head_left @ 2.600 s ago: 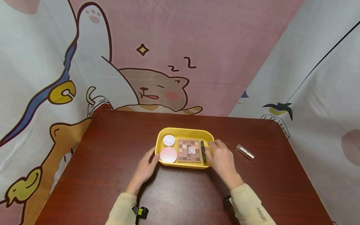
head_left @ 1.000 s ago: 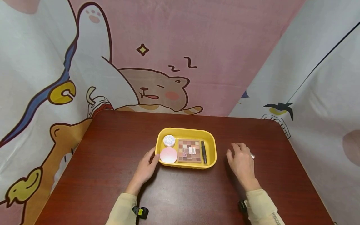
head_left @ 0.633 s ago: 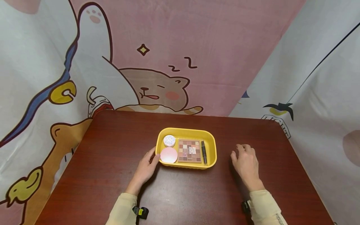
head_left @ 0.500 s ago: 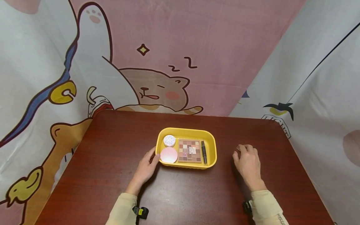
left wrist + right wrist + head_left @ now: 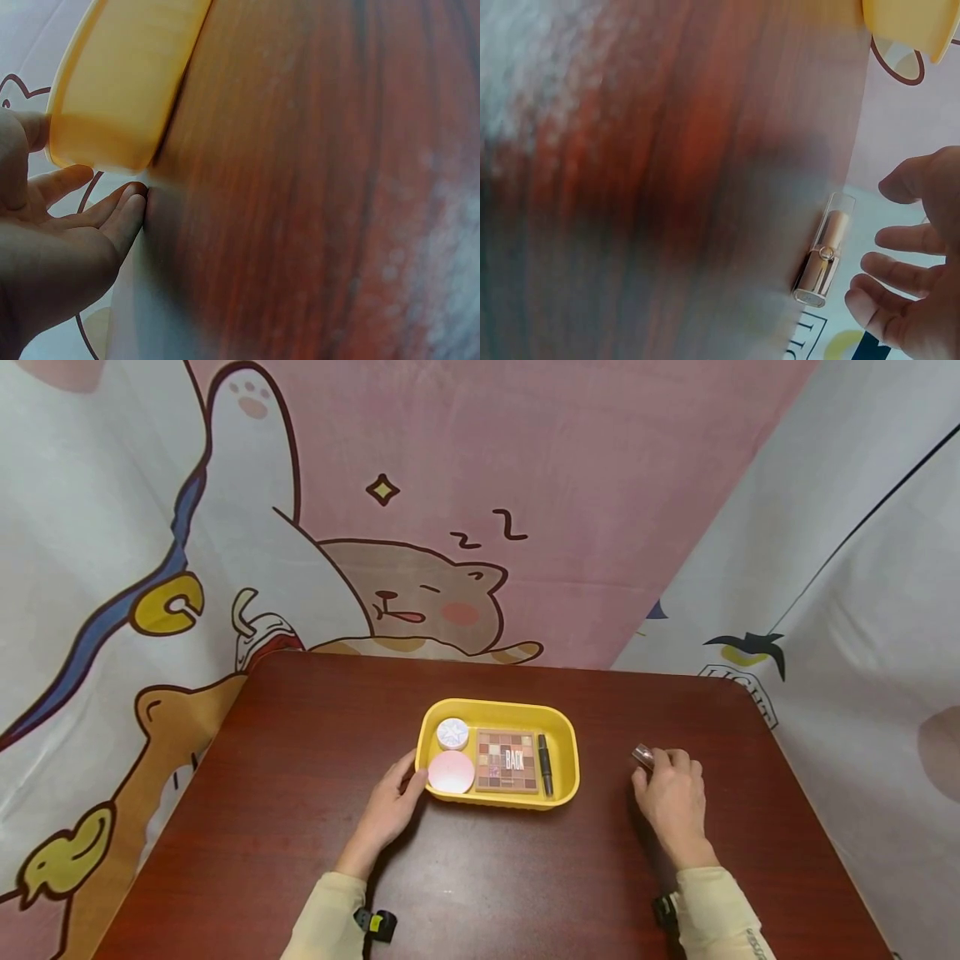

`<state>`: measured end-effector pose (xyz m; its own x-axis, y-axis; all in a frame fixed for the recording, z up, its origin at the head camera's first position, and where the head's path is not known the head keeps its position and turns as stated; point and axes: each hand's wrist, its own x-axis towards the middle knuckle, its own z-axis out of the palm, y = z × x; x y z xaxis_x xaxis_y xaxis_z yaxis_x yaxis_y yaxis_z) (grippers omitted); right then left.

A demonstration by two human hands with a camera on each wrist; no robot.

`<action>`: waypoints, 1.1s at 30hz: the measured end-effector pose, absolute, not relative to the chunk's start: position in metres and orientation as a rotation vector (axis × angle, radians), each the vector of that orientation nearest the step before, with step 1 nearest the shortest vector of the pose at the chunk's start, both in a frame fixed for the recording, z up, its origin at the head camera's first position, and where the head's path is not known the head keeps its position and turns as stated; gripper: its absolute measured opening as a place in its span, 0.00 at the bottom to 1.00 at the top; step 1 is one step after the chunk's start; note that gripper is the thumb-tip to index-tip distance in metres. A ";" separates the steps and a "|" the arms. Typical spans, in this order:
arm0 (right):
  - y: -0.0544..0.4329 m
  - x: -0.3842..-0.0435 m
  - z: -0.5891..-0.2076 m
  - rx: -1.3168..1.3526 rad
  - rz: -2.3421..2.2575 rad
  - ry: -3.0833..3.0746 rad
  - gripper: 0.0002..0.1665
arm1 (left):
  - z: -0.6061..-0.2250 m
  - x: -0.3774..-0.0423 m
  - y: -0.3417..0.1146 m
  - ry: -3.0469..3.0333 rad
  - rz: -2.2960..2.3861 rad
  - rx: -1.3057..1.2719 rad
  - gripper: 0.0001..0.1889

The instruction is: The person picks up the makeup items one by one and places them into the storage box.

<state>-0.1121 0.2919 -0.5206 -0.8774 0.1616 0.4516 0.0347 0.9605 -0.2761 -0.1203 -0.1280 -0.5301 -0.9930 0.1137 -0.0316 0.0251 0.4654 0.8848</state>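
My left hand (image 5: 390, 806) holds the left end of a yellow tray (image 5: 564, 768), its thumb at the rim and fingers against the outer wall. Inside the tray lie a small round white case (image 5: 452, 734), a round pink compact (image 5: 451, 772), an eyeshadow palette (image 5: 507, 761) marked "BACK" and a black cosmetic pen (image 5: 544, 766). To the right, my right hand (image 5: 672, 802) is over a lipstick (image 5: 821, 259) with a clear cap and a pinkish-gold tube. In the right wrist view its fingers are spread and apart from the lipstick, which rests on the table.
The dark reddish-brown wooden table (image 5: 315, 727) has its far edge against a cartoon-printed curtain (image 5: 570, 485). Each wrist wears a black strap; the left strap (image 5: 375, 924) has a yellow-green patch.
My right hand has left the pen's side of the tray and moved right, over the lipstick. One end of the lipstick has come back into view. My left hand stays on the tray.
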 end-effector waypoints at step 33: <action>0.311 -0.110 -0.520 -0.278 0.328 -2.786 0.14 | -0.529 -0.120 -0.128 2.616 1.570 0.110 0.27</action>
